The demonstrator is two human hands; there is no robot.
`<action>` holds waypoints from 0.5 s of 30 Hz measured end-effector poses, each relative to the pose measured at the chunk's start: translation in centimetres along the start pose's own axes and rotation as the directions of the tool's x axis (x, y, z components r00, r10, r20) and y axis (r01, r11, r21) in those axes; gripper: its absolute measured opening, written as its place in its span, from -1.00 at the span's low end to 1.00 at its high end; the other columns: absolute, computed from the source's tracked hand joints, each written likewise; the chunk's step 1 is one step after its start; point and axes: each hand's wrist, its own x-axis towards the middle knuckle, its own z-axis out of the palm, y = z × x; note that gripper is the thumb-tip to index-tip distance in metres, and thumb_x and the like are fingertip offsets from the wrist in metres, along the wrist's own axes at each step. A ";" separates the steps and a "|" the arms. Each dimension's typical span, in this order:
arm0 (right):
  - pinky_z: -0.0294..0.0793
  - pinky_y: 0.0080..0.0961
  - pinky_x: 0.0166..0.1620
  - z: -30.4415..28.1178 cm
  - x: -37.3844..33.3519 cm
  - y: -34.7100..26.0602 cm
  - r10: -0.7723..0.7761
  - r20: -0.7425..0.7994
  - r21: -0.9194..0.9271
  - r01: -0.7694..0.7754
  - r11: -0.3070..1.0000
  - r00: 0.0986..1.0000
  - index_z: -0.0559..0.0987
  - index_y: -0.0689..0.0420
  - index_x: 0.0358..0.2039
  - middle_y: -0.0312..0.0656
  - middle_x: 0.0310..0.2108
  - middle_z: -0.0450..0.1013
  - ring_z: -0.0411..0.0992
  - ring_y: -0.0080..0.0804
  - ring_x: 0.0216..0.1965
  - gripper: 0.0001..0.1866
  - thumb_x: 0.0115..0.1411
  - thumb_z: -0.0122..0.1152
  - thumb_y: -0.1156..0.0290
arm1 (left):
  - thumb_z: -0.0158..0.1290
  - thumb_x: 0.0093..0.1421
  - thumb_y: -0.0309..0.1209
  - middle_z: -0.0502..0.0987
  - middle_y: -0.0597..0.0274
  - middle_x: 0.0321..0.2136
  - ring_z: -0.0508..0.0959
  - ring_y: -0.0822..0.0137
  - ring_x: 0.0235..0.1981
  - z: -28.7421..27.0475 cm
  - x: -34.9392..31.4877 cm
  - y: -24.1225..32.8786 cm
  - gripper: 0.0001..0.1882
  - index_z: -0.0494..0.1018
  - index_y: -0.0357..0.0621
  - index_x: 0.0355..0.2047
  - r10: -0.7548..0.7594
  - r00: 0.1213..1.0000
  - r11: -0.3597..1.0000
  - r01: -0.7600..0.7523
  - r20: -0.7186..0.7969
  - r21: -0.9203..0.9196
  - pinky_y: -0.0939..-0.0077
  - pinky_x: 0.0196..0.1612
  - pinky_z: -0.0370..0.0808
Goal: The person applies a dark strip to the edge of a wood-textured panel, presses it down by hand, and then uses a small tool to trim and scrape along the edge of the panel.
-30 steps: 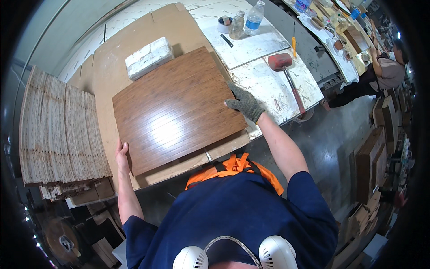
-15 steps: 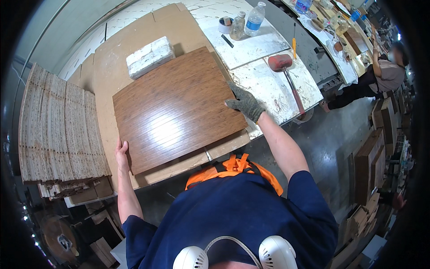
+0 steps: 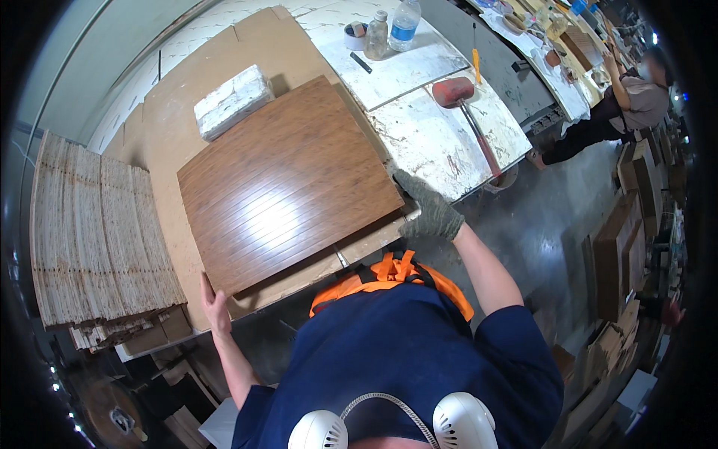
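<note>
The grey-gloved right hand (image 3: pixel 434 213) was spread, gripping nothing, beside the near-right corner of a glossy brown rectangular wood-grained panel (image 3: pixel 292 183) — the bare left hand (image 3: pixel 216 307), unclenched, by its near-left corner. The panel looked already laid over tan cardboard (image 3: pixel 254 45); what remained — I couldn't tell.

You can't see the underside of the board (image 3: pixel 292 183), nor tell whether your left hand (image 3: pixel 216 308) or right hand (image 3: pixel 435 213) touches its edges. The upper edge cuts off the bottle (image 3: pixel 404 28). The table (image 3: pixel 419 146) partly hides the container (image 3: pixel 505 182) beneath.
</note>
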 end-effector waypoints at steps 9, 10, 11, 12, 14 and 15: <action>0.22 -0.36 0.17 1.4 0.0 -2.0 0.173 -0.068 -0.110 -0.179 0.978 0.983 0.27 0.14 0.20 0.00 0.14 0.28 0.23 -0.18 0.17 -0.16 -0.11 0.44 0.32 | 0.21 -0.11 -0.69 0.30 0.13 0.12 0.31 0.29 0.12 2.7 -3.0 -1.7 -0.06 -0.01 -0.25 0.28 0.004 0.994 1.000 -0.002 -0.112 0.012 0.47 0.13 0.26; 0.22 -0.36 0.17 1.6 0.0 -1.7 0.157 -0.082 -0.105 -0.165 0.981 0.984 0.28 0.14 0.19 0.00 0.13 0.29 0.24 -0.20 0.17 -0.19 -0.09 0.42 0.34 | 0.12 -0.03 -0.74 0.37 0.17 0.07 0.39 0.32 0.03 3.1 -3.1 -0.9 -0.17 0.05 -0.19 0.27 -0.171 0.962 0.979 0.190 -0.212 0.073 0.52 0.06 0.32; 0.23 -0.37 0.16 1.8 0.0 -1.1 0.172 -0.081 -0.081 -0.179 0.981 0.982 0.29 0.13 0.19 -0.01 0.13 0.29 0.25 -0.20 0.16 -0.21 -0.08 0.41 0.35 | 0.10 -0.02 -0.74 0.38 0.18 0.05 0.40 0.33 0.02 3.3 -2.9 -1.2 -0.19 0.07 -0.19 0.26 -0.116 0.968 0.991 0.129 -0.224 0.045 0.52 0.05 0.33; 0.24 -0.38 0.16 2.1 0.2 -0.7 0.188 -0.077 -0.056 -0.192 0.980 0.979 0.29 0.13 0.18 -0.01 0.13 0.30 0.26 -0.21 0.15 -0.23 -0.06 0.40 0.36 | 0.09 -0.01 -0.74 0.39 0.18 0.04 0.41 0.34 0.00 3.3 -2.8 -1.8 -0.21 0.09 -0.19 0.25 -0.062 0.969 0.998 0.068 -0.241 0.018 0.53 0.04 0.34; 0.27 -0.38 0.13 2.4 0.2 -0.2 0.203 -0.075 -0.046 -0.207 0.977 0.976 0.30 0.13 0.17 0.00 0.11 0.32 0.30 -0.20 0.12 -0.26 -0.05 0.39 0.36 | 0.06 0.01 -0.75 0.41 0.19 0.02 0.42 0.36 -0.02 3.3 -2.8 -2.3 -0.24 0.11 -0.19 0.25 0.000 0.965 1.000 -0.004 -0.264 -0.015 0.53 0.03 0.34; 0.29 -0.37 0.12 2.4 0.2 -0.4 0.206 -0.077 -0.063 -0.211 0.976 0.976 0.31 0.12 0.17 0.00 0.09 0.33 0.31 -0.18 0.10 -0.26 -0.05 0.38 0.36 | 0.06 0.01 -0.76 0.41 0.19 0.02 0.42 0.36 -0.03 3.4 -2.7 -2.4 -0.24 0.11 -0.20 0.24 0.006 0.963 1.000 -0.013 -0.268 -0.024 0.53 0.03 0.34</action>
